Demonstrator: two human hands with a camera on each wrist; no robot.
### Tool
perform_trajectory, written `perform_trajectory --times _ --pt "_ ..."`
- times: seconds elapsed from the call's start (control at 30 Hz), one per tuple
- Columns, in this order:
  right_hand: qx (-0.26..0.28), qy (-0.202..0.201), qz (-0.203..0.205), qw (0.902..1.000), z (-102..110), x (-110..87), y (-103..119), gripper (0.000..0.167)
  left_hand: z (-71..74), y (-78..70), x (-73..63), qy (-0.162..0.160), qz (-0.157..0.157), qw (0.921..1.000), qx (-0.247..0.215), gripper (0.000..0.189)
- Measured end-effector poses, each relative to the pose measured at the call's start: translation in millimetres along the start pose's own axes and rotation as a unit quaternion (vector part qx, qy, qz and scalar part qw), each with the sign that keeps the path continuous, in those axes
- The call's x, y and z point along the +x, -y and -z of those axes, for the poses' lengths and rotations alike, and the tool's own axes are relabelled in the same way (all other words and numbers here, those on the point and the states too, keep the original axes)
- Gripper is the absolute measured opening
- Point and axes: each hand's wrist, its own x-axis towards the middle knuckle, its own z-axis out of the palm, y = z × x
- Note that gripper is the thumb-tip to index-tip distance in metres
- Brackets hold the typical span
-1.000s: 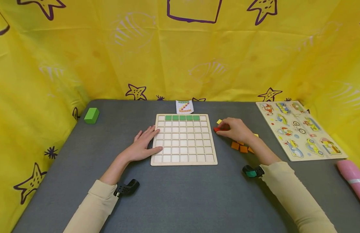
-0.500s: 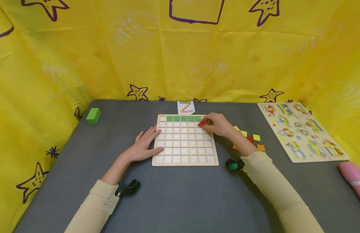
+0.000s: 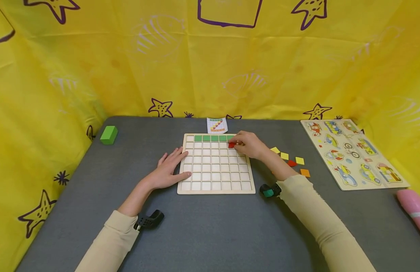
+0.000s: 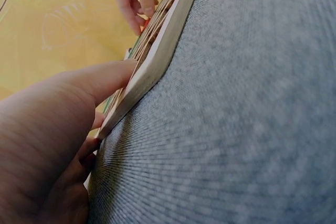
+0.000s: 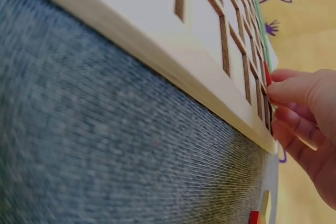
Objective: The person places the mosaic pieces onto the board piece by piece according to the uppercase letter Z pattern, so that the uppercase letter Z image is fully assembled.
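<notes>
A wooden grid board [image 3: 210,192] lies on the grey table, with several green square tiles [image 3: 206,138] along its far row. My left hand [image 3: 165,172] rests on the board's left edge, fingers spread and thumb extended; the left wrist view shows that thumb [image 4: 113,74] across the rim. Over the far right of the grid, my right hand [image 3: 251,145] pinches a small red tile [image 3: 231,145] between thumb and fingers. This tile is just below the green row, at the board's surface. Its exact shape is partly hidden by the fingertips.
Right of the board lie loose yellow tiles [image 3: 284,155], a red tile [image 3: 291,163] and an orange tile [image 3: 305,172]. A printed pattern card [image 3: 217,125] is behind the board. Farther out are a picture puzzle [image 3: 352,155], a pink object [image 3: 411,204] and a green block [image 3: 109,135].
My right hand has carried the red tile left from the loose pieces onto the board's second row, then slightly farther left. The left hand has stayed on the board's edge.
</notes>
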Motion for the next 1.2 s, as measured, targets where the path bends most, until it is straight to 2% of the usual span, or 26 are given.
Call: perform_trajectory --times 0.17,0.4,0.57,0.73,1.03,1.2 --pt "0.002 -0.027 -0.026 0.9993 -4.4 0.0 -0.8 0.025 -1.2 0.4 0.1 0.001 0.002 1.0 0.002 0.079" --pt "0.022 -0.046 -0.073 0.996 -6.5 -1.9 0.1 0.023 -1.7 0.5 -0.1 0.007 0.008 0.9999 0.0 0.079" --pt "0.051 -0.083 -0.119 0.988 -0.9 -8.9 -5.8 0.019 -2.5 1.3 0.7 0.007 0.006 1.0 -0.001 0.079" --pt "0.031 -0.122 -0.157 0.9795 13.1 -21.9 -19.9 0.016 -2.6 1.8 0.8 0.006 0.006 1.0 -0.002 0.079" --pt "0.008 -0.089 -0.229 0.9694 28.1 -44.8 -37.3 0.022 -1.7 0.9 -0.3 0.0 0.008 1.0 0.006 0.08" --pt "0.013 -0.079 -0.239 0.9677 28.1 -47.4 -41.1 0.023 -1.6 0.7 -0.5 0.0 0.005 1.0 0.004 0.079"
